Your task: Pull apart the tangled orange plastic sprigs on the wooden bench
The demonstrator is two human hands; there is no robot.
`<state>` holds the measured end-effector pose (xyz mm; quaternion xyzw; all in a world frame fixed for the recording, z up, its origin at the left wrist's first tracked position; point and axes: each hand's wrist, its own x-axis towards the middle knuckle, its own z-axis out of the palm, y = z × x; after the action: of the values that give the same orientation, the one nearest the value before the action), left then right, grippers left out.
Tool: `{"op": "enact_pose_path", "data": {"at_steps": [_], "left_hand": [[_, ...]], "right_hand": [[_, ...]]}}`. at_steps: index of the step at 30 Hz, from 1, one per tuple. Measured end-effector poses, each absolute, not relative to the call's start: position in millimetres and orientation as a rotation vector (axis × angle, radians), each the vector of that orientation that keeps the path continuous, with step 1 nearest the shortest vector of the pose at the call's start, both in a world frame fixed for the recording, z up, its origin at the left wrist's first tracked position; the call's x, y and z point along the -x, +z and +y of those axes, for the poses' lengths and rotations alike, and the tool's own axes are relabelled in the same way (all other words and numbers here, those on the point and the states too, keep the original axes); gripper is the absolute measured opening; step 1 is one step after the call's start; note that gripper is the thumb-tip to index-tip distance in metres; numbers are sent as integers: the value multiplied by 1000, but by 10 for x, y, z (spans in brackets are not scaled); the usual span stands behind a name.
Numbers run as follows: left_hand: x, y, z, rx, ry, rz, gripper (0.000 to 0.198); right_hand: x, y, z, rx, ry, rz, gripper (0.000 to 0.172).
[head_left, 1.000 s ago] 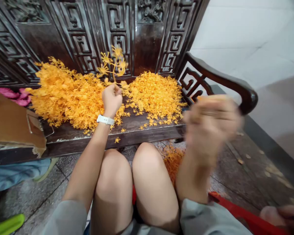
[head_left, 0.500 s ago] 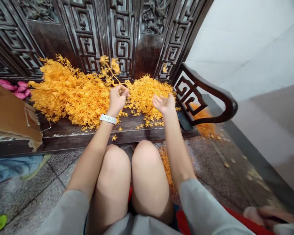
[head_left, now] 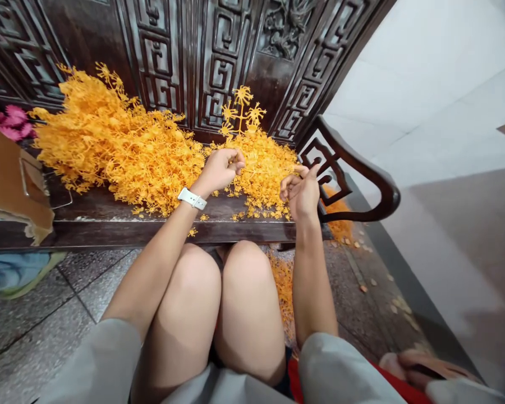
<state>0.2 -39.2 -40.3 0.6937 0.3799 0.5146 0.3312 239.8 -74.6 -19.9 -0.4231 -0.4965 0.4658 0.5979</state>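
My left hand (head_left: 224,169), with a pale watch band at the wrist, is closed in a pinch at the foot of a yellow-orange plastic flower sprig (head_left: 241,115). The sprig stands upright, its several spiky heads spread above my fingers. To the right, my right hand (head_left: 302,193) is held palm up with its fingers apart and partly curled; I see nothing in it. Behind both hands lies a smaller heap of loose yellow-orange flower pieces (head_left: 265,182). A larger heap of the same yellow sprigs (head_left: 118,151) rises to the left.
The heaps lie on a dark wooden bench (head_left: 109,233) with a carved back and a curved armrest (head_left: 382,196) at right. A torn cardboard box (head_left: 12,179) and pink flowers (head_left: 14,120) are at left. More orange pieces (head_left: 283,286) lie on the floor. Another person's hand (head_left: 429,365) shows at lower right.
My left hand has moved right, and the sprig has turned from leaning left to upright. My right hand has shifted right and slightly down, its fingers more curled. The view has shifted a little.
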Motion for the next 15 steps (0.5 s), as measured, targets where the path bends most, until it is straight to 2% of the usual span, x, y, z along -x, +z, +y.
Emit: {"op": "enact_pose_path", "data": {"at_steps": [7, 11, 12, 15], "left_hand": [[32, -414, -401, -1812, 1299, 1025, 18], [-58, -457, -376, -1768, 1278, 1017, 14], [-72, -475, -372, -1792, 1264, 1044, 12], [-22, -564, -348, -1758, 1319, 1342, 13]], "right_hand": [[-2472, -179, -781, 953, 864, -1390, 36], [-2315, 82, -1278, 771, 675, -1854, 19], [-2283, 169, -1464, 684, 674, -2043, 19], [-2327, 381, -1939, 317, 805, -2382, 35]]}}
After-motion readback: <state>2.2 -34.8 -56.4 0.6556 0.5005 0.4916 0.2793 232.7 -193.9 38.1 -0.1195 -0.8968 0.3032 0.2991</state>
